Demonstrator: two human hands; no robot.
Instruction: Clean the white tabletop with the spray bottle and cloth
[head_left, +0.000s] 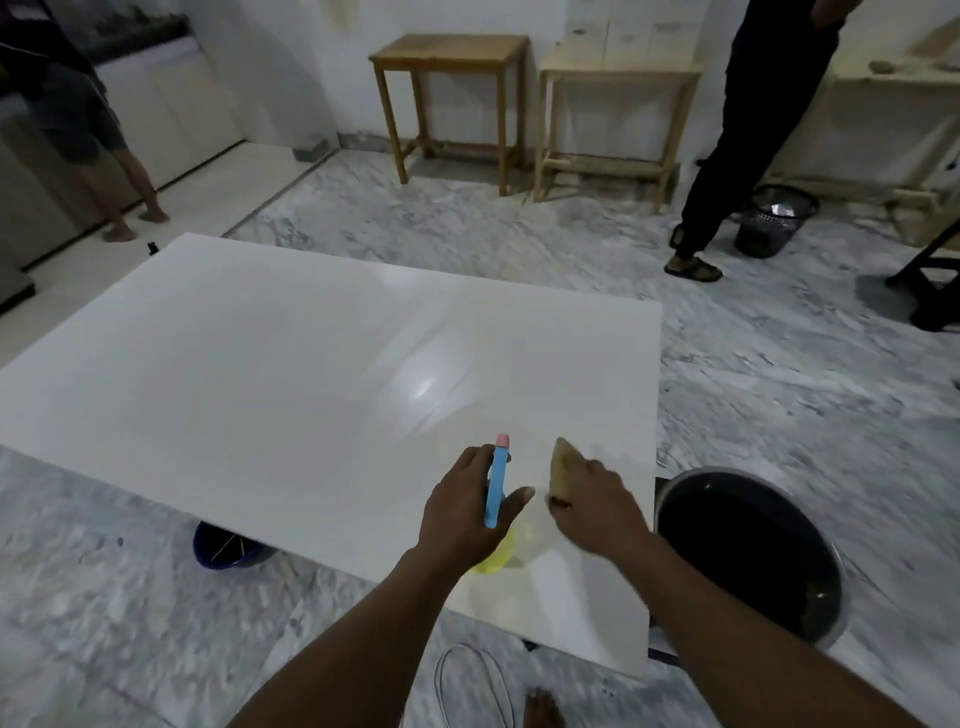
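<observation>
The left hand (460, 512) is gripping the spray bottle (496, 480) over the near right part of the white tabletop (270, 364), fingers wrapped round it. The blue head with its pink tip is pointing away toward the far side; the yellow body is showing below the palm. The right hand (595, 506) is pressing a tan cloth (562, 467) flat on the tabletop just right of the bottle, fingers closed over it. The cloth's edge is blurred, so its full outline is unclear. A faint glossy patch is showing on the surface beyond the hands. A dark bucket (748, 551) is standing on the floor at the tabletop's near right corner. A blue tub (223, 548) is sitting under the near edge, left of the arms.
</observation>
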